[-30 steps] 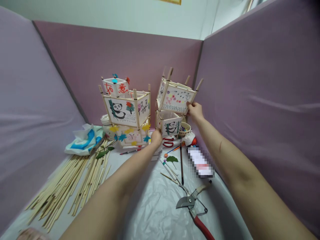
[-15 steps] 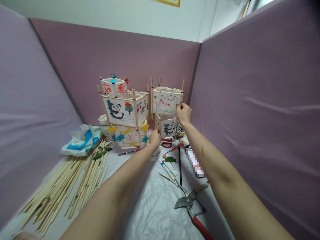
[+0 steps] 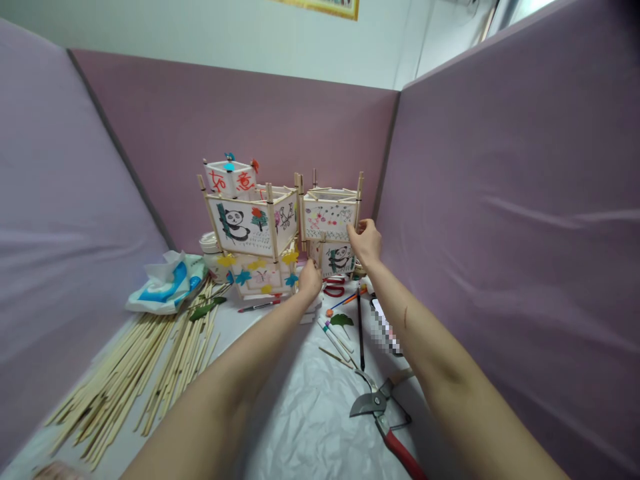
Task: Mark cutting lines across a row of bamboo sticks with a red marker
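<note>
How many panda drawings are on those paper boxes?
2. The larger panda is on the wide left box; the smaller panda is on the lower right box, beside the left hand. Hidden sides may hold more.

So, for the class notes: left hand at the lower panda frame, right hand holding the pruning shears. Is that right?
Not quite: the head view shows the right hand at the upper frame's right edge; the pruning shears lie apart from it. The left hand is at the lower panda frame.
</note>
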`<state>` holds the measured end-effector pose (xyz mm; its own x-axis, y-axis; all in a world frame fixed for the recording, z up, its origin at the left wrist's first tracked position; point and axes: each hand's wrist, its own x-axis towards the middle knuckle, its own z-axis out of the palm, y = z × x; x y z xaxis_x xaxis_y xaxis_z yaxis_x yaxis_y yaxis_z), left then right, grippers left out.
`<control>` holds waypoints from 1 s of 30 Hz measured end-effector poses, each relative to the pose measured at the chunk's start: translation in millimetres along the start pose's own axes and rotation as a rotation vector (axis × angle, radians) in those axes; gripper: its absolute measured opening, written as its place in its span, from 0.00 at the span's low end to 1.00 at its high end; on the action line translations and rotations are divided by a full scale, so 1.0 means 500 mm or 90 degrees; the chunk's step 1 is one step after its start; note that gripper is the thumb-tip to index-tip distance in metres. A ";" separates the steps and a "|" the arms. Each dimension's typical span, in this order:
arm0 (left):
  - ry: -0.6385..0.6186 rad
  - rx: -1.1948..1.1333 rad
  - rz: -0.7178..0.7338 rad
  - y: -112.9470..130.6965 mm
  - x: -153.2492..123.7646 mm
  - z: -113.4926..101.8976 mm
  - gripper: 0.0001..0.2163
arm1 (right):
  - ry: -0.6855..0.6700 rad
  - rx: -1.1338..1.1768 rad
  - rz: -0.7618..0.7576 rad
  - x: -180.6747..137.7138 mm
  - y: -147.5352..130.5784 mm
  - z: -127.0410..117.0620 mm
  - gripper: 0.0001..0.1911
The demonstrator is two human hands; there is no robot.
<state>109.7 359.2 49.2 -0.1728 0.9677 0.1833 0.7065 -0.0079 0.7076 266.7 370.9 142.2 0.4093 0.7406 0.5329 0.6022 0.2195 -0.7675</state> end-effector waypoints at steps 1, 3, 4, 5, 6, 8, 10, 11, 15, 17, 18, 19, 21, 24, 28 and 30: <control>0.004 -0.010 0.003 0.003 -0.010 -0.006 0.16 | 0.013 0.010 -0.005 -0.004 0.001 -0.004 0.20; 0.010 -0.036 0.015 0.010 -0.038 -0.019 0.18 | 0.055 0.038 -0.019 -0.018 0.002 -0.016 0.23; 0.011 -0.053 0.025 0.013 -0.056 -0.026 0.18 | 0.077 0.059 -0.027 -0.029 0.001 -0.023 0.24; 0.012 -0.072 0.036 0.015 -0.077 -0.033 0.18 | 0.095 0.083 -0.036 -0.043 0.000 -0.030 0.24; 0.012 -0.091 0.048 0.016 -0.102 -0.041 0.18 | 0.104 0.108 -0.044 -0.061 -0.002 -0.036 0.23; 0.009 -0.133 0.073 0.012 -0.162 -0.058 0.17 | 0.082 0.158 -0.059 -0.111 -0.008 -0.043 0.21; 0.003 -0.169 0.089 -0.003 -0.231 -0.075 0.15 | -0.001 0.214 -0.057 -0.180 -0.015 -0.039 0.17; -0.006 -0.194 0.099 -0.015 -0.268 -0.084 0.13 | -0.067 0.248 -0.045 -0.220 -0.018 -0.035 0.16; -0.072 -0.267 0.092 -0.076 -0.398 -0.119 0.09 | -0.235 0.336 0.048 -0.388 -0.025 -0.008 0.12; -0.074 -0.236 0.041 -0.108 -0.444 -0.141 0.12 | -0.266 0.355 0.081 -0.462 -0.024 0.005 0.11; -0.064 -0.218 0.021 -0.123 -0.464 -0.154 0.14 | -0.278 0.362 0.099 -0.496 -0.023 0.012 0.12; -0.053 -0.200 0.006 -0.135 -0.481 -0.168 0.16 | -0.287 0.367 0.119 -0.527 -0.021 0.017 0.12; -0.047 -0.156 -0.006 -0.154 -0.513 -0.199 0.20 | -0.301 0.369 0.153 -0.582 -0.016 0.024 0.12; -0.057 -0.029 0.000 -0.169 -0.564 -0.251 0.22 | -0.330 0.361 0.176 -0.645 -0.010 0.023 0.10; -0.038 0.130 0.032 -0.188 -0.640 -0.310 0.13 | -0.388 0.338 0.150 -0.687 -0.009 0.003 0.09; -0.018 0.148 0.052 -0.209 -0.675 -0.337 0.08 | -0.418 0.304 0.112 -0.694 -0.009 -0.006 0.10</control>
<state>-21.5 -9.0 28.4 -0.0909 0.9730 0.2121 0.8567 -0.0322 0.5148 124.0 110.8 -38.3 -0.1016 0.9768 0.1886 0.1504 0.2025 -0.9677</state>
